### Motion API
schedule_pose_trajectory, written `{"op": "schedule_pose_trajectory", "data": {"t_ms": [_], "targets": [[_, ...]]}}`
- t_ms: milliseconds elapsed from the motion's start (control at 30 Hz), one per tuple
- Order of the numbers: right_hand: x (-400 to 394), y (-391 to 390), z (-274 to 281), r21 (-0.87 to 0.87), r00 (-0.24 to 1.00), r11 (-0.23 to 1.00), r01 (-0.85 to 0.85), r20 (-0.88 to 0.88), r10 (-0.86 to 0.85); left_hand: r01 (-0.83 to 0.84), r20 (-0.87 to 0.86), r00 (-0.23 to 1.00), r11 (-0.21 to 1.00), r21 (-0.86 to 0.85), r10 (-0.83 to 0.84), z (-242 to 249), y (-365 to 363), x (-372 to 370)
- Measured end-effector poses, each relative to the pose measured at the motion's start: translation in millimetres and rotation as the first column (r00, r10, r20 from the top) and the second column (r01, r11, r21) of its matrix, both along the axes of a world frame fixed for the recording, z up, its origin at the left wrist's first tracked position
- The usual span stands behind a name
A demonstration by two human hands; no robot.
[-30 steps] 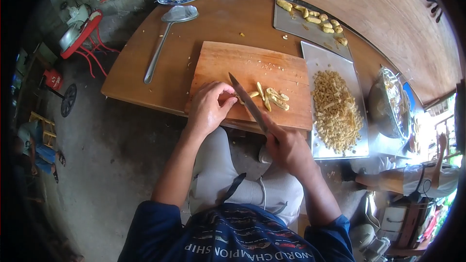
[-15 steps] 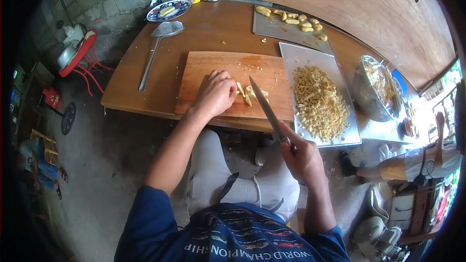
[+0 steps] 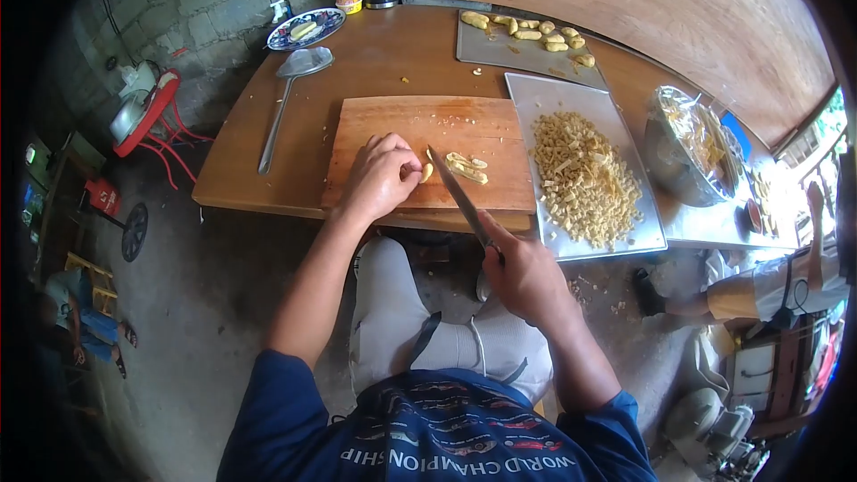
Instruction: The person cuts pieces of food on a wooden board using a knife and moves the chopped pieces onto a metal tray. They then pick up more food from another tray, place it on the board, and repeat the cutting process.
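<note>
In my right hand (image 3: pixel 528 278) is the handle of a kitchen knife (image 3: pixel 457 194), its blade slanting over the wooden cutting board (image 3: pixel 379 116) with the tip up and to the left. My left hand (image 3: pixel 384 177) rests on the board with bent fingers, pinching a small pale yellow strip (image 3: pixel 427 172) that looks like peeled banana. Just left of the blade's tip is this strip. More long yellow slices (image 3: pixel 467 168) lie right of the blade. Small crumbs dot the upper part of the board.
To the right, a metal tray (image 3: pixel 527 94) bears a heap of diced yellow pieces (image 3: pixel 585 183). Behind it, another tray (image 3: pixel 478 52) carries whole peeled pieces. A large covered bowl (image 3: pixel 669 156) stands farther right. A long-handled skimmer (image 3: pixel 279 116) lies left; a patterned plate (image 3: pixel 284 36) sits behind.
My right hand and the knife have moved left, bringing the tip near my left fingers. One strip is now apart at my left fingertips; the other slices lie together right of the blade.
</note>
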State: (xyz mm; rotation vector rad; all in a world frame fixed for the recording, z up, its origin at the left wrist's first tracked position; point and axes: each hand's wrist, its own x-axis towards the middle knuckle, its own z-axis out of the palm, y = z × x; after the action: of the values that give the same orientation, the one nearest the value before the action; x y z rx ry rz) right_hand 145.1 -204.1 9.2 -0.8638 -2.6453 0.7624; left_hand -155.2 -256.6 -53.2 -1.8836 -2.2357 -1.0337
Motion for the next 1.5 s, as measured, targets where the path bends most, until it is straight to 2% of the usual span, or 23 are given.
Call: {"op": "schedule_pose_trajectory", "data": {"t_ms": [67,133,200,633,867,933,1033,1167,1233,1333,1433,1500], "targets": [[-2.9,0.1,-5.6,0.018,1.0,1.0,-0.003,0.003,0.003,-0.043,-0.062,0.997,0.999,0.007,0.043,-3.0,1.6,9.1],[-5.0,-0.3,-9.5,0.034,1.0,0.999,-0.01,0.0,0.01,-0.042,-0.054,0.998,0.999,0.023,0.043,-2.6,-1.1,16.3],[-6.1,-0.4,-7.8,0.031,1.0,1.0,-0.005,0.006,0.005,-0.03,0.059,0.998,0.999,0.04,0.028,1.0,-5.3,20.8],[-5.8,-5.3,-1.1,0.071,0.995,0.996,-0.057,0.084,0.051,-0.042,0.025,0.999,0.995,0.091,0.04,-7.0,2.6,16.0],[-24.5,0.7,-27.0,0.087,0.993,0.992,-0.088,0.091,0.08,-0.035,0.022,0.999,0.992,0.119,0.033,-8.5,4.3,14.9],[-40.1,4.9,-35.9,0.133,0.984,0.988,-0.082,0.166,0.059,-0.035,0.011,0.999,0.991,0.131,0.034,-10.1,3.8,14.3],[-61.4,9.1,-49.9,0.221,0.99,0.973,-0.072,0.132,0.044,-0.027,0.039,0.999,0.987,0.157,0.022,-10.7,3.5,14.1],[-56.5,19.0,-44.0,0.187,0.989,0.98,-0.074,0.141,0.047,-0.079,0.012,0.997,0.994,0.071,0.078,-3.0,2.3,14.5],[-42.2,18.9,-43.4,0.155,0.996,0.986,-0.058,-0.059,0.068,-0.104,-0.012,0.994,0.994,0.037,0.104,-1.1,3.0,14.9],[-30.0,14.7,-20.4,0.123,0.998,0.992,0.022,0.056,-0.029,-0.133,0.016,0.991,0.99,0.038,0.132,-1.3,10.2,14.9],[-26.7,19.9,-20.0,0.135,0.998,0.991,-0.001,0.061,-0.007,-0.163,0.016,0.987,0.982,0.093,0.163,-0.2,17.8,20.5],[-27.2,20.0,-16.9,0.122,0.996,0.993,-0.011,0.089,0.0,-0.179,-0.015,0.984,0.983,0.046,0.18,1.9,20.8,21.5]]}}
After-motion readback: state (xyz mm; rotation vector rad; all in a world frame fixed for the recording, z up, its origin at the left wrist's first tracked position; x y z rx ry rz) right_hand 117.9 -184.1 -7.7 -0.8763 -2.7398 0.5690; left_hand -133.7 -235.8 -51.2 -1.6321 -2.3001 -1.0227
